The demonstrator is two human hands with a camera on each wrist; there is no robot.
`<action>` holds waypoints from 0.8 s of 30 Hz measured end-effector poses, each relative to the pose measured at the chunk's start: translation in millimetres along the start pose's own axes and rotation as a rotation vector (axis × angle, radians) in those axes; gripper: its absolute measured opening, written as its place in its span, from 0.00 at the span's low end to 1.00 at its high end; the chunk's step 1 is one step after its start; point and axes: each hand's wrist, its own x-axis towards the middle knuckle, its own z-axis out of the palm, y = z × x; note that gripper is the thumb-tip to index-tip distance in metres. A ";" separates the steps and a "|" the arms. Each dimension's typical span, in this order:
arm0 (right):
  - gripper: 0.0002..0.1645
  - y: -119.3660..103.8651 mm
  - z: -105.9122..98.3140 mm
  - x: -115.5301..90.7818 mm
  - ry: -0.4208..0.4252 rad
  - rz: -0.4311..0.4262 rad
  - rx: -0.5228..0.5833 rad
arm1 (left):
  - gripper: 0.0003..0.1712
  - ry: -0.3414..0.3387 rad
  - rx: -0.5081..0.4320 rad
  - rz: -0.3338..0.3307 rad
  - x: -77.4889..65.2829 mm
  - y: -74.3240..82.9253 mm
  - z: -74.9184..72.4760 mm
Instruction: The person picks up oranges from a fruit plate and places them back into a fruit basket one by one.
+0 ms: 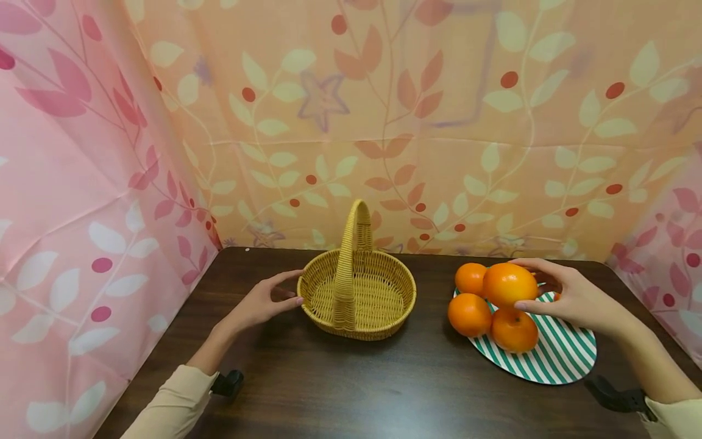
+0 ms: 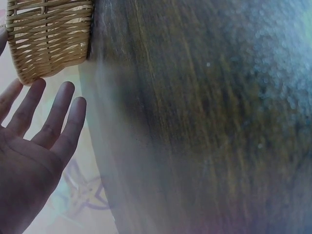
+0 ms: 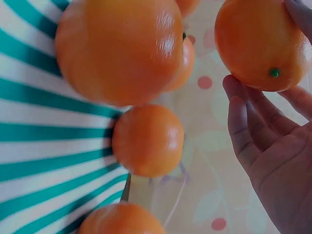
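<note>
My right hand [image 1: 576, 299] holds an orange [image 1: 510, 285] between thumb and fingers, above other oranges. In the right wrist view the fingers curl against this orange [image 3: 261, 46], whose green stem dot shows. Under it lies a striped green-and-white oval plate [image 1: 565, 353] with several oranges, such as a left one [image 1: 470, 315] and a front one [image 1: 514, 332]. My left hand [image 1: 263, 299] touches the left rim of a yellow wicker basket [image 1: 384, 296] with an arched handle. Seen from the left wrist, its fingers are extended, tips against the basket [image 2: 51, 39].
The dark wooden table [image 1: 351, 390] carries basket and plate, with a gap between them. A patterned cloth [image 1: 439, 152] hangs along its back edge, and pink cloth [image 1: 82, 213] hangs at the left. Straps with black devices sit on both wrists.
</note>
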 end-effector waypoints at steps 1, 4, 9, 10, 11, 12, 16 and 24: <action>0.42 -0.9 1.6 2.8 -0.005 -0.013 0.001 | 0.36 0.000 0.002 -0.001 -0.2 -0.1 -0.1; 0.41 -3.4 6.7 10.6 -0.020 -0.043 0.018 | 0.36 0.002 -0.001 -0.010 -0.8 -1.0 -0.5; 0.39 -9.1 13.8 20.3 -0.054 -0.025 0.091 | 0.36 -0.003 -0.006 -0.002 0.1 -1.3 -1.4; 0.39 -10.4 15.0 21.9 -0.057 -0.012 0.104 | 0.36 -0.005 -0.005 0.002 0.2 -1.3 -1.3; 0.38 -11.4 16.3 23.7 -0.061 -0.007 0.113 | 0.36 -0.005 -0.004 0.004 0.3 -1.0 -1.2; 0.38 -12.3 17.7 25.6 -0.064 -0.002 0.120 | 0.36 -0.005 -0.005 0.005 0.3 -0.7 -1.1; 0.37 -15.4 23.8 34.8 -0.073 -0.014 0.111 | 0.37 -0.007 -0.014 0.010 0.2 -0.4 -0.7; 0.39 -26.4 45.2 59.2 -0.095 -0.038 0.139 | 0.36 -0.004 0.004 0.000 0.5 -6.1 -0.3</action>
